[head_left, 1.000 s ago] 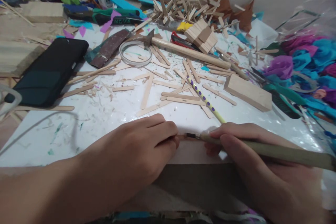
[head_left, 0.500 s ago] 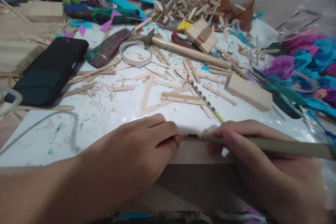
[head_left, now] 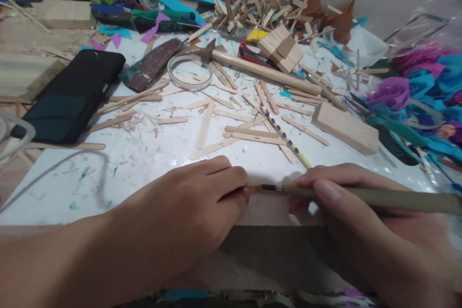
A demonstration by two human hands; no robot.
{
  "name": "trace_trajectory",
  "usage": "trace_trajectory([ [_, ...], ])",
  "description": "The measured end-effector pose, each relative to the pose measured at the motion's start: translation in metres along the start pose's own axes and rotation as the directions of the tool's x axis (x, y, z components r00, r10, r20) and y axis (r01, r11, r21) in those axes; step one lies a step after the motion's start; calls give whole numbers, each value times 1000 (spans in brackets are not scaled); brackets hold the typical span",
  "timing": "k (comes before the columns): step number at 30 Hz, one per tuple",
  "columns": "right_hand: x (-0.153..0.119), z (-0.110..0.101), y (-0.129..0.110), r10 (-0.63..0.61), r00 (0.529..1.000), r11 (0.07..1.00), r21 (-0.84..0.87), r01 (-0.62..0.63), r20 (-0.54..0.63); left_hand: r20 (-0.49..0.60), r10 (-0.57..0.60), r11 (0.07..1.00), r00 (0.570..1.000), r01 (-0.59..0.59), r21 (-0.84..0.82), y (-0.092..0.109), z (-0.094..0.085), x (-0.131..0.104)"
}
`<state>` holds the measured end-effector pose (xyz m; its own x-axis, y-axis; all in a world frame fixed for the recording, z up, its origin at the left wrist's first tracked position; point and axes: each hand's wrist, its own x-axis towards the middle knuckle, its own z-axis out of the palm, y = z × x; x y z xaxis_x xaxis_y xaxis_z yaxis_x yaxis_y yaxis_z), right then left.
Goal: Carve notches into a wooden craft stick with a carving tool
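Near the front edge of the white board, my left hand point(head_left: 202, 202) is closed, its fingertips pinching the end of a thin wooden stick point(head_left: 254, 188). My right hand point(head_left: 364, 221) grips a long olive-green handled tool point(head_left: 382, 198) between thumb and fingers. The tool's dark tip lies over the stick, just right of my left fingertips; the exact contact is too small to tell. A yellow pencil with purple dots point(head_left: 287, 139) lies behind my right fingertips. Several loose craft sticks point(head_left: 252, 134) are scattered beyond my hands.
A black phone point(head_left: 72, 96) lies at the left with a white cable point(head_left: 54, 168). Farther back are a hammer point(head_left: 267, 71), a tape roll point(head_left: 190, 73) and a stick pile point(head_left: 260, 5). Right are a wood block point(head_left: 344, 127), green-handled scissors point(head_left: 399, 130) and paper flowers point(head_left: 422, 77).
The whole view has shifted slightly, so things appear a little farther right. Both hands keep the same hold, with hardly any movement between them.
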<state>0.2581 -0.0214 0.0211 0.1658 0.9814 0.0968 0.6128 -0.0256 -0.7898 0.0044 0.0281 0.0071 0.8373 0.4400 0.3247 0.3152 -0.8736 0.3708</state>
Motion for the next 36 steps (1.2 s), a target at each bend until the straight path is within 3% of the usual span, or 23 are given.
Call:
trace_trajectory([
  [5,-4,3,-3,-49,999,998,-31,49,11,2,4,1000,1000,-4,-5,-1,0,0],
  [13,-4,-12,8,-48,996,999,2,48,73,-12,21,1000,1000,-21,16,-2,2,-1],
  [24,-4,-9,9,-23,996,998,52,19,88,-15,12,999,1000,-11,40,-2,1,0],
  [36,-3,-6,11,-18,996,991,135,6,89,-59,83,990,995,-75,118,-3,7,-5],
])
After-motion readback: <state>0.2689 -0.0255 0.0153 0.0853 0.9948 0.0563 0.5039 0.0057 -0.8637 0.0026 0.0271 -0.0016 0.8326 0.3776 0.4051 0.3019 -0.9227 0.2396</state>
